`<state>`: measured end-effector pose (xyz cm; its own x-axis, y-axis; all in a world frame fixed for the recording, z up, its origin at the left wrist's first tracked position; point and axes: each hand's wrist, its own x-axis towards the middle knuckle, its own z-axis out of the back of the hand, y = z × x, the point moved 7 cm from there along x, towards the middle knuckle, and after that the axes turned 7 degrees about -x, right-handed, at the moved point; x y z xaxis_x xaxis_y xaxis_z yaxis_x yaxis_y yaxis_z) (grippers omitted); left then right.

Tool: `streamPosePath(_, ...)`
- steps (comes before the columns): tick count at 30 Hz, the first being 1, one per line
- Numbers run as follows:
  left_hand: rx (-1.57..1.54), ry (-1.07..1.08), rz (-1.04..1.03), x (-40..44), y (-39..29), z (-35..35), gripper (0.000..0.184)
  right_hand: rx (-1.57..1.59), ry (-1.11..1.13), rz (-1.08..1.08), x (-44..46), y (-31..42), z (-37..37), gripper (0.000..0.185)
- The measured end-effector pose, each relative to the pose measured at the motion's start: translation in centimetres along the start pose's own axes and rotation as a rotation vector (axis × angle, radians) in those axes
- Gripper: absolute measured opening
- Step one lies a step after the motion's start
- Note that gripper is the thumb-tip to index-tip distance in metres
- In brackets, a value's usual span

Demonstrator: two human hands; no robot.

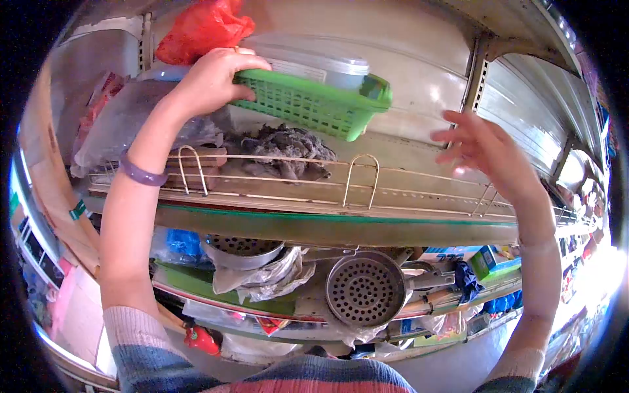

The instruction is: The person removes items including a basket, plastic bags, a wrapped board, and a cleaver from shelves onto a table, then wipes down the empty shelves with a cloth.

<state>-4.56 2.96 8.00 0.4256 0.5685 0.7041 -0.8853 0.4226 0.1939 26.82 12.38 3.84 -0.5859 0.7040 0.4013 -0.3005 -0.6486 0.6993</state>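
My left hand (213, 82) grips the left end of a green plastic basket (308, 101), held up and tilted over the upper shelf. A clear container with a pale lid (337, 67) sits in the basket. My right hand (475, 147) is raised to the right of the basket, its fingers spread and slightly blurred, touching nothing. Below the basket a dark grey fuzzy bundle (288, 152) lies on the shelf behind the wire rail (275, 182). A red plastic bag (203, 33) is just above my left hand.
Clear plastic packages (144, 121) lie at the upper shelf's left. On the lower shelf are a perforated metal pan (365, 288), another metal pot (242, 252) in plastic, and a green box (495, 262). A metal upright (478, 75) stands behind my right hand.
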Motion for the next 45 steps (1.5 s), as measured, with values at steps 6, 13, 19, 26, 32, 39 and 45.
streamPosePath(6, -0.017, -0.068, -0.167, 3.0, -2.7, 1.8, 0.044, 0.457, 0.082, -0.155, 6.1, 0.1, -4.0, 0.081)
streamPosePath(13, -0.157, -0.001, -0.132, 6.9, -9.6, 3.7, 0.042, 0.485, 0.007, 0.003, 2.9, 1.4, 2.7, 0.057)
streamPosePath(19, -0.233, -0.07, -0.301, 7.2, -18.3, 3.6, 0.041, 0.515, -0.193, 0.024, -6.2, 1.2, 7.9, 0.041)
streamPosePath(26, -0.351, -0.062, -0.568, 6.4, -26.5, -0.2, 0.043, 0.393, -0.464, -0.048, -23.9, 0.9, 8.1, 0.04)
streamPosePath(32, -0.559, -0.145, -0.829, 1.7, -33.9, -6.0, 0.039, -0.172, -0.952, -0.291, -41.0, 1.6, -0.2, 0.039)
streamPosePath(39, -0.713, 0.166, -0.918, -6.8, -44.2, -10.1, 0.029, 0.089, -1.221, -0.584, -52.5, 0.4, -11.2, 0.036)
streamPosePath(45, -0.854, 0.098, -1.091, -13.2, -53.8, -11.7, 0.04, -0.069, -1.438, -0.641, -65.1, 0.0, -17.3, 0.058)
